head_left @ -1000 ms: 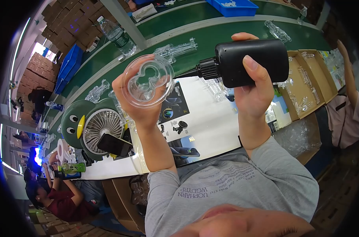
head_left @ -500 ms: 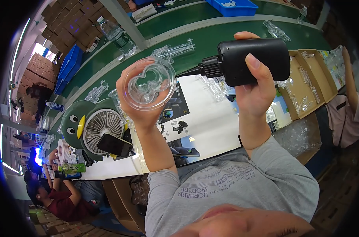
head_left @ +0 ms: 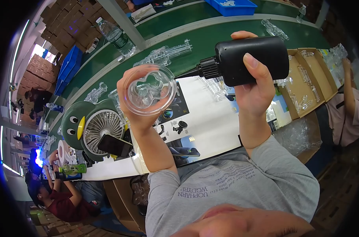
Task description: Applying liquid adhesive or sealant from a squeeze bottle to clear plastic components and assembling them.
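Note:
My left hand point(head_left: 137, 118) is closed round a clear plastic round part point(head_left: 150, 90) with a lobed inner shape, its circular rim facing up toward me. In my right hand point(head_left: 257, 85) lies a black squeeze bottle point(head_left: 250, 59), held on its side between thumb and fingers. The bottle's thin pointed nozzle point(head_left: 187, 74) aims left, and its tip is at the right edge of the clear rim. Whether any liquid is coming out is too small to tell. Behind my left hand a clear plastic assembly point(head_left: 165, 53) lies on the green surface.
A green cartoon-faced fan point(head_left: 75, 128) with a phone point(head_left: 114, 145) against it stands left. Cardboard trays point(head_left: 325, 85) hold clear parts at right, near another person's arm point(head_left: 347, 75). A water bottle point(head_left: 115, 36) stands behind; a blue bin point(head_left: 242, 8) sits farther back.
The clear part in my left hand has tilted and turned slightly, so its lobes face another way. My right hand and the black bottle have shifted a little left.

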Available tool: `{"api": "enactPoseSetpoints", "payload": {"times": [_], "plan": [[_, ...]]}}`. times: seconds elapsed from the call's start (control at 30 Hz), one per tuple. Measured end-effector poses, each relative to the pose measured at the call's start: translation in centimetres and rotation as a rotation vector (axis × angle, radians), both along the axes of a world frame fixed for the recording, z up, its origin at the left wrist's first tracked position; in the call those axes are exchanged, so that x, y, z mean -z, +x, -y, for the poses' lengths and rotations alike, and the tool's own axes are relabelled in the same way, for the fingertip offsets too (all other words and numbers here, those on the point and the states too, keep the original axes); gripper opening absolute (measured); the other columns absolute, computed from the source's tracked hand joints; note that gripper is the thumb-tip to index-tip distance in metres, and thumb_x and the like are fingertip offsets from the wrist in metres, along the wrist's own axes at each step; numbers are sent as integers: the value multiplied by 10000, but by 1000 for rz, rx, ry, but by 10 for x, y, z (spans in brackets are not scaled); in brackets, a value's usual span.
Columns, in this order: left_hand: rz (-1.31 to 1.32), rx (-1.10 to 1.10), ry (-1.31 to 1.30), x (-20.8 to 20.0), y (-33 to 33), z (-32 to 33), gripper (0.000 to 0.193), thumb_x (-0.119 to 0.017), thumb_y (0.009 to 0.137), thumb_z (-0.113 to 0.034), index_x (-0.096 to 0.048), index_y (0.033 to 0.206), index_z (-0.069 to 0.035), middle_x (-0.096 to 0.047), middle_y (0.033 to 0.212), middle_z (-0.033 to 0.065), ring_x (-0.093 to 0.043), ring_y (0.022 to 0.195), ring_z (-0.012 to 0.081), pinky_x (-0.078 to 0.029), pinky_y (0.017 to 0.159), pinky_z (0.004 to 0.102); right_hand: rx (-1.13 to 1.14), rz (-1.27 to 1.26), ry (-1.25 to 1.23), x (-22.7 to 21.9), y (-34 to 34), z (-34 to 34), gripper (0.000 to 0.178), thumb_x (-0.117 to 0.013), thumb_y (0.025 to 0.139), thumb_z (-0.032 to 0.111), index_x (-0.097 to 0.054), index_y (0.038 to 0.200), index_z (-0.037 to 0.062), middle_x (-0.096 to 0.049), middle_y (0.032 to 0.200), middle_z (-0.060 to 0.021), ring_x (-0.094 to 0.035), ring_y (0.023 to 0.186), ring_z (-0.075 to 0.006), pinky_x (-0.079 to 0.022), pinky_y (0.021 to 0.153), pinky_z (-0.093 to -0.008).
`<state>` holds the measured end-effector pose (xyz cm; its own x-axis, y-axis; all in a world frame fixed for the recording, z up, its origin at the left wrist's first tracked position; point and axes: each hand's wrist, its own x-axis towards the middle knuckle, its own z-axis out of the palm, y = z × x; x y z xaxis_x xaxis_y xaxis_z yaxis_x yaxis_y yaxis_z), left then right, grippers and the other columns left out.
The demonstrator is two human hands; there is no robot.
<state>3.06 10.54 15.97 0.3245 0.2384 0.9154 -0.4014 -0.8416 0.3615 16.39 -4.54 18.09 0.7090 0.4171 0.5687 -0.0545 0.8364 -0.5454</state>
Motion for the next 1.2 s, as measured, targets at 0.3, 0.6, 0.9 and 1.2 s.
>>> {"api": "enactPoseSetpoints", "payload": {"times": [0.3, 0.6, 0.9, 1.2], "plan": [[-19, 12, -33, 0, -3, 1, 551, -758, 534, -32, -470, 1004, -42, -586, 910, 111, -571, 854, 222, -435, 777, 315, -11, -7, -15, 0, -1, -1, 293, -573, 716, 66, -542, 992, -26, -571, 976, -99, -586, 788, -124, -483, 714, -226], [-31, -41, 16, 0, -4, -2, 619, -819, 488, -80, -462, 993, -45, -585, 887, 122, -574, 807, 203, -456, 729, 293, -13, 4, -26, 1, -1, 0, 305, -570, 710, 64, -536, 1000, -25, -573, 971, -107, -584, 795, -126, -481, 713, -229], [46, 93, -52, 6, 1, -6, 709, -843, 483, -108, -391, 1027, -64, -574, 903, 119, -581, 802, 194, -474, 734, 299, -24, 20, -40, 1, 0, 1, 305, -572, 709, 64, -541, 1000, -22, -579, 950, -102, -583, 791, -129, -478, 715, -231], [-41, -43, -44, -1, -7, 2, 668, -826, 514, -126, -431, 1044, -29, -592, 875, 116, -589, 820, 202, -468, 744, 291, 4, 47, -81, 0, -1, 2, 332, -557, 709, 86, -503, 1007, -50, -548, 999, -149, -587, 807, -164, -499, 712, -252]]}}
